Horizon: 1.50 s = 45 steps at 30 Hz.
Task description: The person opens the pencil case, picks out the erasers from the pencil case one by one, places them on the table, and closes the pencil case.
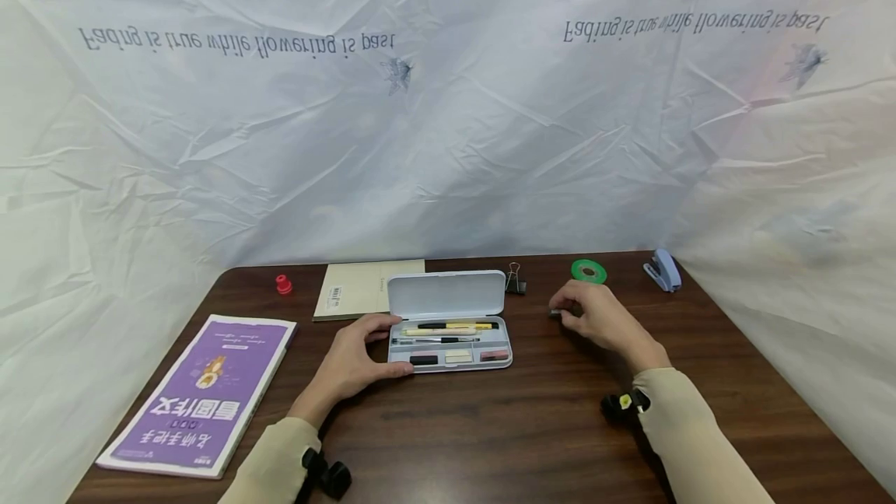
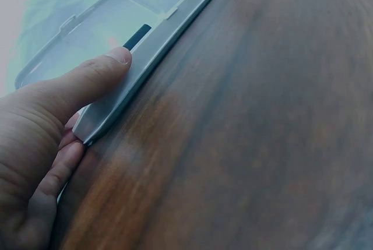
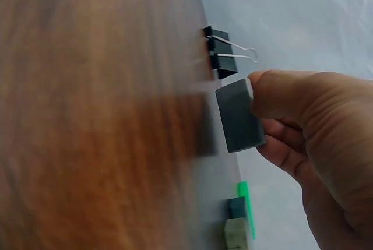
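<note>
Right wrist: R grip [image 3: 320, 127] pinches dk block [image 3: 239, 116] at edge; slack pinch = poss. drop. L grip [image 1: 351, 358] holds pencil case [image 1: 446, 295]; uneven push may tip it.

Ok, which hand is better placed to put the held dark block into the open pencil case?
Probably the right hand: it pinches the dark block, to the right of the open pencil case, while the left hand grips the case's left end.
</note>
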Each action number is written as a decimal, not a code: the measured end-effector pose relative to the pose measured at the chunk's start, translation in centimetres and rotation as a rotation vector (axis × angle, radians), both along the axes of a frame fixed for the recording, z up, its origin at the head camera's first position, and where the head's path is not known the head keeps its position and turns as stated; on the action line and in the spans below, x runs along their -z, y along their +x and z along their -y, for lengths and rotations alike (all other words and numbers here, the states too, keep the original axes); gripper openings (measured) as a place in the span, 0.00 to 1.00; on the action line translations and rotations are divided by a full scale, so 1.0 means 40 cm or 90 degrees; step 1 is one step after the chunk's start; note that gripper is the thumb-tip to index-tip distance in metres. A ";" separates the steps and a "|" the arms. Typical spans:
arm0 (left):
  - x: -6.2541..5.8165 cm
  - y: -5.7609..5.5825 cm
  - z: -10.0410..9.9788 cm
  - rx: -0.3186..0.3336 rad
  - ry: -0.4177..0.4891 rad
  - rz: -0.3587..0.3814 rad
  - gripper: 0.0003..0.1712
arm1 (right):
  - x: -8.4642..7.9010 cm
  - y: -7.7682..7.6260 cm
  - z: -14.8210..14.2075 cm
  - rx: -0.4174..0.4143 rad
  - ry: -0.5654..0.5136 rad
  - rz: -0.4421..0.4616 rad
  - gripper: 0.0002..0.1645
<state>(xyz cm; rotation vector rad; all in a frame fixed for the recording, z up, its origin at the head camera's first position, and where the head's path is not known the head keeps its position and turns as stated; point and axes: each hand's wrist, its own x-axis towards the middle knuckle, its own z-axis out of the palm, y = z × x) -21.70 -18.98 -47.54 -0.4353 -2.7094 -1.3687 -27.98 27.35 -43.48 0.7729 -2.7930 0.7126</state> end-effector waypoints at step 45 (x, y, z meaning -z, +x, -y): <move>0.000 0.000 0.000 -0.001 -0.002 0.003 0.50 | -0.075 0.089 0.201 -0.221 -0.113 0.132 0.18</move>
